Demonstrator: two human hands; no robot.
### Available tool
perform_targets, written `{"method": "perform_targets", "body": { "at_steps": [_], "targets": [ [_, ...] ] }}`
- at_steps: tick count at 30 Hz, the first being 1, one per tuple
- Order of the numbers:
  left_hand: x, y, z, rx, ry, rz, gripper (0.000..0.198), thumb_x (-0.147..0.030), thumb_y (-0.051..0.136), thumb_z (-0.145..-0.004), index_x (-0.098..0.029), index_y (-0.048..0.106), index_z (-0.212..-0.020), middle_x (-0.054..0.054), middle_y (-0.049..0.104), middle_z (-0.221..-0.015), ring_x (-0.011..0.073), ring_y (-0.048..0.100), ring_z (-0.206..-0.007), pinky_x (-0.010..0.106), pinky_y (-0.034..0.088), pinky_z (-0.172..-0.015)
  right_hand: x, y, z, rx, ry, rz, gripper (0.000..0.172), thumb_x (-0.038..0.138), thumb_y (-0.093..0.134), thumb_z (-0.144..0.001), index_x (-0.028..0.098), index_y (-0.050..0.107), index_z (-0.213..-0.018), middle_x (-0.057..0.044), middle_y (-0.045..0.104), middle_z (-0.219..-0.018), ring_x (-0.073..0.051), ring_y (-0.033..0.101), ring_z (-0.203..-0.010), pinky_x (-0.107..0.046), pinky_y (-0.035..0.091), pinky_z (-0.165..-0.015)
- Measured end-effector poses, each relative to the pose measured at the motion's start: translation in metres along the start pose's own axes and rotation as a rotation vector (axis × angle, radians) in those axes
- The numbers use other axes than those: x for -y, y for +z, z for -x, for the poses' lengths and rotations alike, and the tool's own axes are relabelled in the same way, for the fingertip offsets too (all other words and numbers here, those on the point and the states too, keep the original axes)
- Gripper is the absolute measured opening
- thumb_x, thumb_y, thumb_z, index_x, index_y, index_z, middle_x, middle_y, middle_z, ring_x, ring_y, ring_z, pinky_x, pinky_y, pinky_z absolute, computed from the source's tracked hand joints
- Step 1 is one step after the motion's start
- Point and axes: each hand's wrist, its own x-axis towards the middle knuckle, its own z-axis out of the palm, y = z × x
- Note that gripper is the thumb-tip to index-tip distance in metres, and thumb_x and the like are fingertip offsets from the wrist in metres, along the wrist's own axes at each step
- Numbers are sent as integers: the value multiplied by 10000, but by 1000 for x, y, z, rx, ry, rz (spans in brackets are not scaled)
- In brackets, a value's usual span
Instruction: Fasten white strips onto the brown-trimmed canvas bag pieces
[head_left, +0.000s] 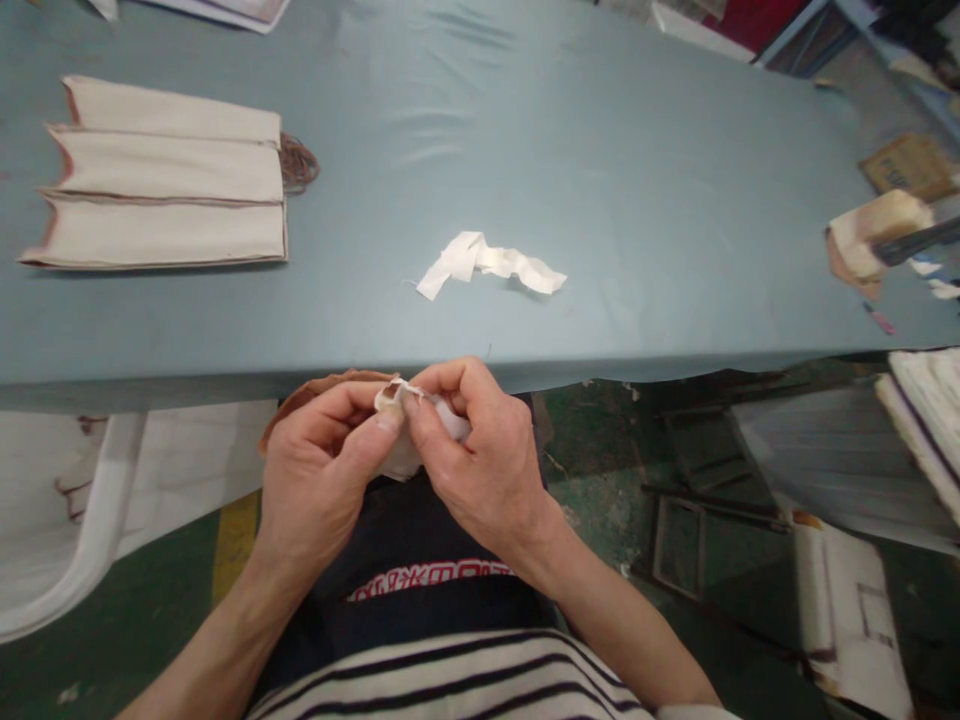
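Both hands meet in front of the body, just below the near edge of the table. My left hand [319,460] pinches the left side of a white piece of cloth [401,455], its thumb on the cloth's folded upper edge. Brown material [300,395] shows behind the fingers of that hand. On the right side of the same edge, my right hand [480,450] pinches the cloth between thumb and forefinger. Part of the cloth is hidden behind the fingers. Crumpled cream strips [480,262] lie on the table beyond the hands.
Three cream folded pieces with brown edges [169,170] lie on the blue-green table cover [637,200] at left, beside a brown cord bundle [298,163]. A cardboard piece [907,165] and a cream block [870,235] are at right. A white curved frame [112,500] stands lower left.
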Motion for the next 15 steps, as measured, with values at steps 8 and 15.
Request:
{"method": "perform_targets", "body": {
  "at_steps": [8, 15],
  "targets": [
    [-10, 6, 0, -54, 118, -147, 215, -408, 845, -819, -206, 817, -752, 16, 795, -700, 155, 660, -533, 206, 526, -480, -2, -3, 2, 27, 13, -49, 139, 389, 693, -1022, 257, 695, -979, 12, 801, -799, -155, 705, -634, -263, 511, -606],
    [-7, 0, 8, -91, 182, -200, 175, -378, 849, -834, -234, 819, -739, -1, 807, -814, 149, 688, -636, 191, 537, -553, 2, -7, 3, 51, -63, -72, 183, 400, 699, -1021, 246, 721, -925, 40, 705, -693, -121, 591, -547, -254, 462, -582]
  ]
}}
